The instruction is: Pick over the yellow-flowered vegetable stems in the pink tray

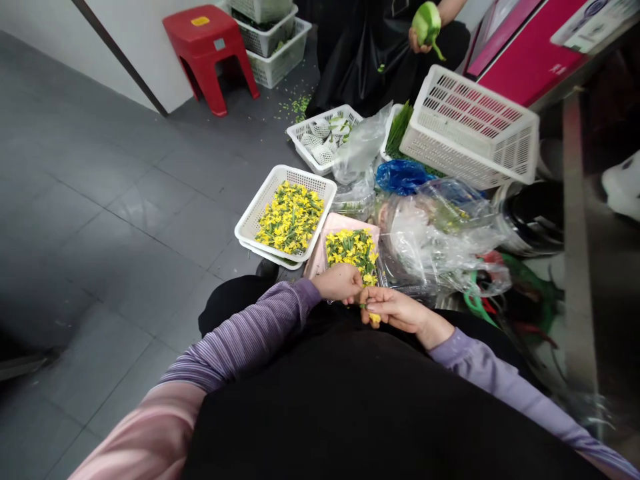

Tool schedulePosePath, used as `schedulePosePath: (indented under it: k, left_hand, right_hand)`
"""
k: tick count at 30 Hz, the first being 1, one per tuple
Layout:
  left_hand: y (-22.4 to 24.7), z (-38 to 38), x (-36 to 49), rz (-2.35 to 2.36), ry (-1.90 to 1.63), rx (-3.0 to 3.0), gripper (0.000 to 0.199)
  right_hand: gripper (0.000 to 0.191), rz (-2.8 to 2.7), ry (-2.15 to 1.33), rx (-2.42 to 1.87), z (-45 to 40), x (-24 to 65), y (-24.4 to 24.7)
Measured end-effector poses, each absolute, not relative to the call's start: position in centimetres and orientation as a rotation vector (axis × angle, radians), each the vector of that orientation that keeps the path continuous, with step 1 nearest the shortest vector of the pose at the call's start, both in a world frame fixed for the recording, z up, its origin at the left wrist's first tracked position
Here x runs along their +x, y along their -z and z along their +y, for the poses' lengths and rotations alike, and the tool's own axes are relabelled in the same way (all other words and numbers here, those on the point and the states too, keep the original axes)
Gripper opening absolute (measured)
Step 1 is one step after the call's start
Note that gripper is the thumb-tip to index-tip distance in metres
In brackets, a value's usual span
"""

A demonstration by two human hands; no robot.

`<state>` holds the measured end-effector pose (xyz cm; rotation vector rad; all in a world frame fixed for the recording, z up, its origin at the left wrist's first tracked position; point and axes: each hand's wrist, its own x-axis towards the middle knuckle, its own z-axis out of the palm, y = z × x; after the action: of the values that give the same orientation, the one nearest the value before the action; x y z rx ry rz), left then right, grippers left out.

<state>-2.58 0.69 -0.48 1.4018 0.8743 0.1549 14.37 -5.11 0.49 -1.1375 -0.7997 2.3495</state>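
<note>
My right hand [400,311] pinches a yellow flower [374,318] with a bit of green stem, held close in front of my black apron [380,400]. Its fingers are closed. Just left of it, nearly touching, my left hand [339,283] also has its fingers closed, and what they grip is too small to make out. Beyond my hands a clear plastic box [377,257] holds yellow flowers with green stems. To its left, a white perforated basket [243,227] contains a larger heap of the same flowers.
Across from me a person's hand [419,41] holds a green vegetable. White baskets [305,150] and an upturned-looking crate [475,127] stand ahead. Plastic bags [425,233] lie right of the box, beside a blue bag [403,177]. A red stool [203,33] stands at the back left.
</note>
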Motion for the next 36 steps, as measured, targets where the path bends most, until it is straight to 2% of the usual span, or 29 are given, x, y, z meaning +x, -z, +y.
schedulePosePath:
  k: [2, 4, 8, 11, 13, 15, 17, 21, 23, 27, 36]
  left_hand:
    - [0.1, 1.2, -3.0, 1.002, -0.133, 1.520, 0.015]
    - [0.0, 1.9, -3.4, 1.215, -0.245, 1.605, 0.018]
    - [0.2, 2.9, -3.4, 1.380, -0.362, 1.655, 0.023]
    - [0.5, 2.9, -3.2, 1.379, -0.347, 1.764, 0.021]
    - [0.7, 3.0, -3.1, 1.401, -0.335, 1.836, 0.021]
    - [1.0, 3.0, -3.1, 1.404, -0.307, 1.879, 0.020]
    - [1.2, 3.0, -3.1, 1.370, -0.287, 1.904, 0.018]
    - [1.0, 2.4, -2.2, 1.219, -0.239, 1.671, 0.021]
    - [0.6, 1.9, -1.5, 1.100, -0.205, 1.414, 0.024]
    - [-0.2, 0.9, -0.6, 0.990, -0.218, 1.148, 0.017]
    - [0.0, 0.4, -0.9, 0.955, -0.293, 1.162, 0.010]
  right_hand:
    - [0.024, -0.859, -2.413, -1.152, -4.9, 15.3, -0.2]
    - [0.026, -0.860, -2.255, -1.299, -3.9, 16.2, 0.7]
    - [0.009, -1.152, -1.510, -1.763, -0.2, 17.0, 3.5]
    - [0.010, -1.746, -0.985, -1.905, 1.7, 16.1, 5.4]
    - [0.010, -2.003, -0.800, -1.918, 2.1, 15.3, 6.1]
    - [0.008, -1.992, -0.735, -1.962, 2.1, 15.1, 6.3]
    - [0.011, -1.750, -0.837, -1.979, 1.9, 15.4, 5.9]
    - [0.025, -1.049, -1.567, -1.693, 0.8, 16.5, 3.5]
    - [0.026, -0.842, -1.783, -1.511, -0.2, 16.1, 2.2]
    - [0.024, -0.775, -1.767, -1.397, -2.1, 14.3, 0.7]
    - [0.021, -0.529, -1.807, -1.291, -3.1, 13.5, 0.7]
